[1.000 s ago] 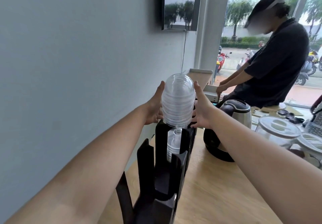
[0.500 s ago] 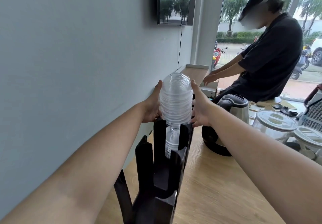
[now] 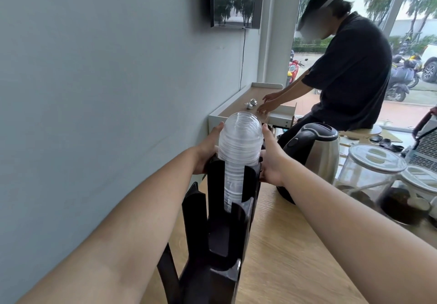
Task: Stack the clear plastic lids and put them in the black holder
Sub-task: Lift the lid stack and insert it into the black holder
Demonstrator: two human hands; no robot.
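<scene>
A tall stack of clear domed plastic lids [image 3: 240, 138] stands upright in the far slot of the black holder [image 3: 220, 237], its lower part sunk between the black walls. My left hand [image 3: 208, 149] presses on the stack's left side and my right hand [image 3: 270, 155] on its right side, both just above the holder's top edge. More clear lids show lower inside the same slot. The nearer slots of the holder look dark, and I cannot see what is in them.
The holder stands on a wooden counter [image 3: 295, 256] against a grey wall. A steel kettle [image 3: 314, 152] sits just right of my right hand. Glass jars with lids [image 3: 376, 173] stand further right. A person in a black shirt [image 3: 350, 67] works at a far shelf.
Both hands have lowered the stack of lids into the holder's far slot; its bottom, earlier above the rim, is now inside. The view has tilted down.
</scene>
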